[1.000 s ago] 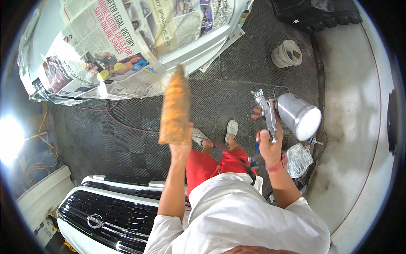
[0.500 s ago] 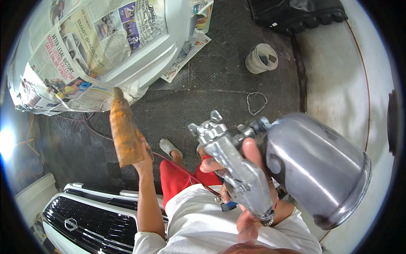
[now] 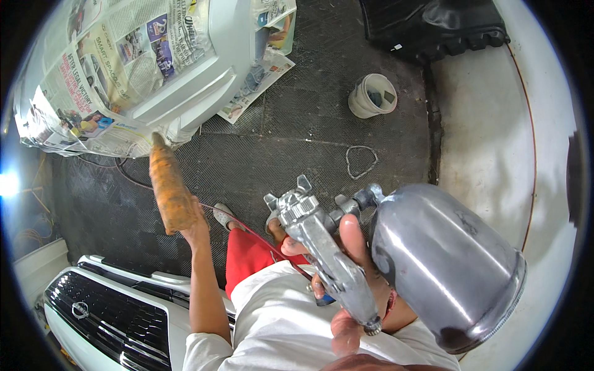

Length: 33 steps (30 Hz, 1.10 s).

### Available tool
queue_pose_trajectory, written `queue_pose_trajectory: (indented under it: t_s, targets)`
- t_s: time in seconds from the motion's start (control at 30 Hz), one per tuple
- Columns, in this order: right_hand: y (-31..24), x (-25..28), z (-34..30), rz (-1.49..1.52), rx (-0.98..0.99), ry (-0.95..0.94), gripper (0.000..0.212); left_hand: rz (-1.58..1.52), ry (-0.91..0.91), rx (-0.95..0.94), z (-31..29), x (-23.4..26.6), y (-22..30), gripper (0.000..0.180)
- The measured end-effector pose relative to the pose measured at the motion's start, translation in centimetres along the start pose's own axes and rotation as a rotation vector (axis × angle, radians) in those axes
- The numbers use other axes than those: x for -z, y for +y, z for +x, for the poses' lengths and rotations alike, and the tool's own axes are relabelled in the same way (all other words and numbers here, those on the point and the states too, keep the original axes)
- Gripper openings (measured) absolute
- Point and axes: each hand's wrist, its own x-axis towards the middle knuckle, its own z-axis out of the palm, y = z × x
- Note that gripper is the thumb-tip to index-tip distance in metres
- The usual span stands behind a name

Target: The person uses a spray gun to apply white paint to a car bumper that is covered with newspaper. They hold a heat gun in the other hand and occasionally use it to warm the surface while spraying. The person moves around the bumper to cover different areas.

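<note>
My right hand (image 3: pixel 354 238) is wrapped round the handle of a bare-metal spray gun (image 3: pixel 331 253). A large grey metal cup (image 3: pixel 445 266) is attached at the gun's side and leans to the right. Beneath the handle a blue fitting (image 3: pixel 325 300) shows in part. In my left hand (image 3: pixel 197 226) is a tapered, orange-brown, stained object (image 3: pixel 170 188), its narrow end pointing away from me; its kind I cannot make out. That narrow end appears close to a pale grey car body part (image 3: pixel 185 93), largely covered with newspaper (image 3: pixel 117 74) and clear plastic film.
A white bucket (image 3: pixel 365 102) stands on the dark ribbed floor (image 3: pixel 297 148), with a loop of cord (image 3: pixel 361 162) nearby. A red hose (image 3: pixel 247 229) crosses beside my legs. A white car front with black grille (image 3: pixel 111 318) is at lower left; a black moulded panel (image 3: pixel 433 28) lies far right.
My view has shifted, so the bucket, masked body part and car front appear farther left. The spray gun and the orange-brown object also sit farther left in view. Both hands keep their holds.
</note>
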Motion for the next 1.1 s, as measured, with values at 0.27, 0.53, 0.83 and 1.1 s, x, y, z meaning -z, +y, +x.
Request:
queue_pose_trajectory:
  t_s: [0.27,0.53,0.83,1.1]
  targets:
    - [-0.2,2.1,-2.2,-0.032,-0.046,0.272,0.138,-0.157,0.09,0.227,0.0,0.0,-1.9,0.019]
    - [9.3,10.0,-5.1,-0.258,0.029,0.703,0.101,-0.094,-0.262,-0.112,0.3,-8.1,5.3,0.047]
    - [13.5,12.3,-8.3,-0.256,0.024,1.055,0.07,0.067,-0.62,-0.166,1.3,-15.7,13.8,0.058]
    - [14.8,13.0,-8.8,-0.22,-0.008,1.086,0.065,-0.13,-0.393,-0.38,-0.3,-12.9,16.7,0.05]
